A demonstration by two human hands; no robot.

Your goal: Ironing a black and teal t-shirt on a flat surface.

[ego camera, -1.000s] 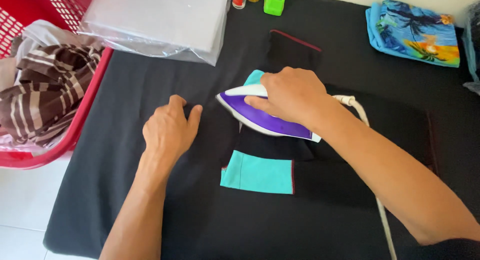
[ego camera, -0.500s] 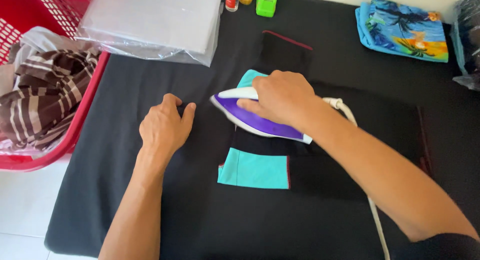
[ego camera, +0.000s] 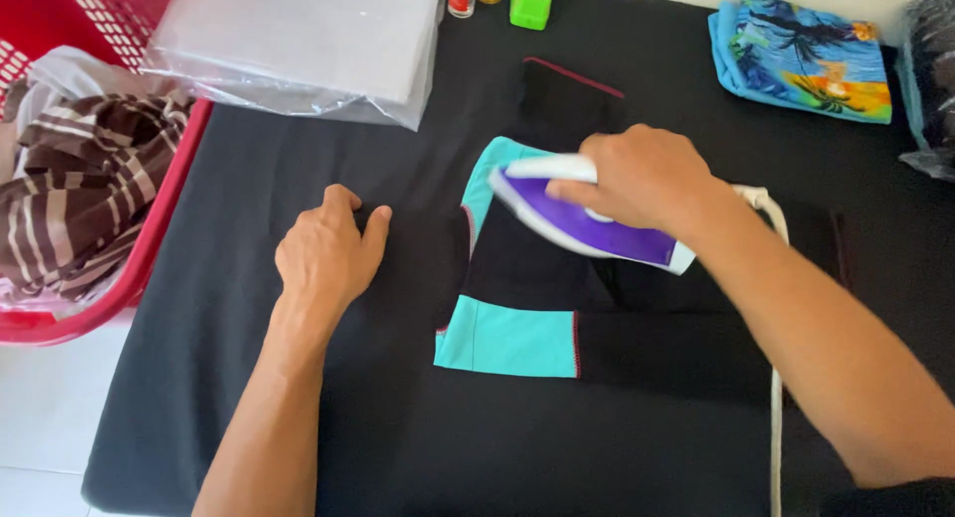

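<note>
Ironing tip: right hand (ego camera: 647, 184) has a full grip around the purple-and-white steam iron (ego camera: 582, 223), which sits on the black-and-teal folded garment (ego camera: 517, 308) mid-desk. Left hand (ego camera: 323, 253), flat and empty, should pin the fabric taut, clear of the soleplate.

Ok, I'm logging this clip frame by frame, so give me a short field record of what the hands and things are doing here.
surface: black cloth-covered table
right hand: grip shut on iron, purple and white
iron: flat on garment, black with teal panels
left hand: flat on the black cloth, left of the garment, holding nothing
cord: white, runs from the iron toward the near edge
left side: red basket with brown striped cloth
far side: clear plastic bag, green bottle
far right: folded blue printed cloth
</note>
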